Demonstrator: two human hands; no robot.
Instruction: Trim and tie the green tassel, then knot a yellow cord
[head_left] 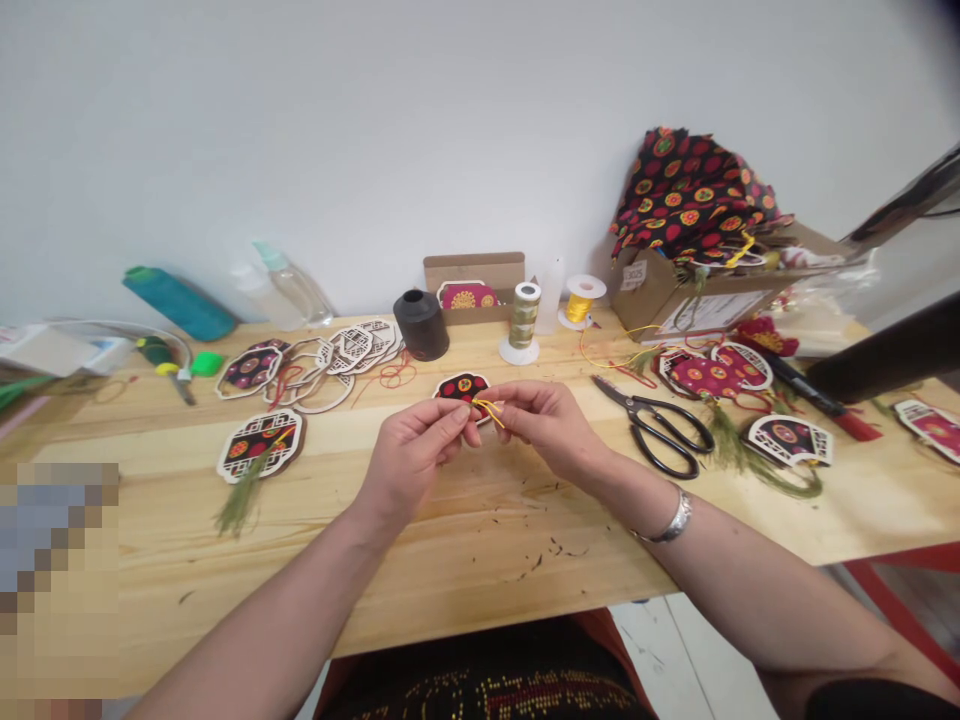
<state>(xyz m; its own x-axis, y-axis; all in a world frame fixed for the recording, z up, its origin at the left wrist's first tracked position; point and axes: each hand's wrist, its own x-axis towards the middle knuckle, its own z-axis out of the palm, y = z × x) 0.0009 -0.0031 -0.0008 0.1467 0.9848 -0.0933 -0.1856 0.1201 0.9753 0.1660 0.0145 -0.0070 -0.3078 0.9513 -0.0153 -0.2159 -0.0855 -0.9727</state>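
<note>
My left hand (417, 445) and my right hand (546, 418) meet over the middle of the wooden table (465, 540). Both pinch a thin yellow cord (489, 409) between thumb and fingers. Just behind the fingertips lies a small fan-shaped ornament (459, 387) with dark patterned fabric. My right wrist wears a silver bracelet (673, 520).
Black scissors (660, 425) lie right of my right hand. Thread spools (523, 320) and a black cone (421, 323) stand at the back. Finished ornaments with green tassels (259, 445) lie left and right. A cardboard box holding patterned cloth (686, 200) sits back right.
</note>
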